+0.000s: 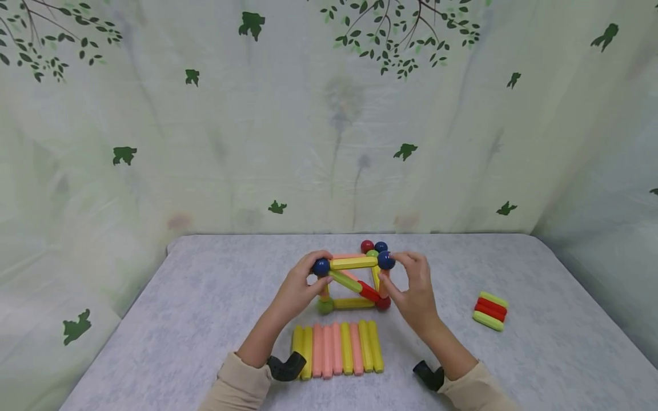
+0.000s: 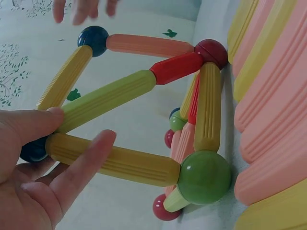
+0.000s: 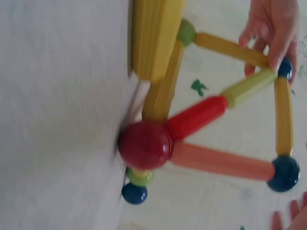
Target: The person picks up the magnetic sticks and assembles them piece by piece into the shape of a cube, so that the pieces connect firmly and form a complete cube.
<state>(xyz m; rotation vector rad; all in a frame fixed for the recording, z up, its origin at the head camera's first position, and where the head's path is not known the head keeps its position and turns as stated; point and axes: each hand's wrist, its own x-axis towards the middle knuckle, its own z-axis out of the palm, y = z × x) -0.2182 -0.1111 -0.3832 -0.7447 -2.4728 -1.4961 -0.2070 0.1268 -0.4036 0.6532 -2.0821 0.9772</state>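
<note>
A frame of ridged sticks and balls stands on the table, its front a square with a diagonal. My left hand [image 1: 300, 281] grips the blue ball [image 1: 321, 266] at its upper left corner, the thumb by the light green stick [image 2: 110, 100]. That stick meets a red stick [image 3: 197, 117], which runs down to a red ball [image 3: 146, 145]. A yellow stick [image 1: 353, 262] spans the top to another blue ball [image 3: 284, 173]. My right hand [image 1: 415, 285] is beside that ball, fingers apart from it in both wrist views. A green ball [image 2: 204, 177] forms the lower left corner.
A row of yellow and pink sticks [image 1: 337, 351] lies in front of the frame. Several short green and red sticks [image 1: 490, 311] lie to the right. At the frame's back show a red ball [image 1: 367, 246] and a blue ball [image 1: 381, 246]. A leaf-patterned curtain [image 1: 308, 125] hangs behind.
</note>
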